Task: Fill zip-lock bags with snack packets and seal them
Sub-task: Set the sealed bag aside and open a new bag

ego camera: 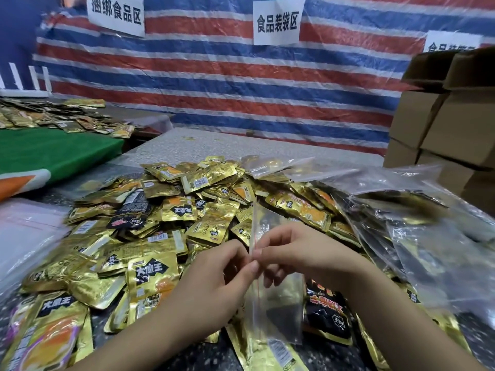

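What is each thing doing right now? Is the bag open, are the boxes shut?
Zip bag: empty, held upright by its top edge.
Left hand: pinching the bag.
Right hand: pinching the bag.
Snack packets: sealed, piled loose.
Boxes: stacked, top flaps open.

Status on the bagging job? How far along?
Done: filled bags piled at right. In hand: left hand and right hand pinch the top edge of a clear zip-lock bag; it looks empty. Left: a big heap of loose snack packets.
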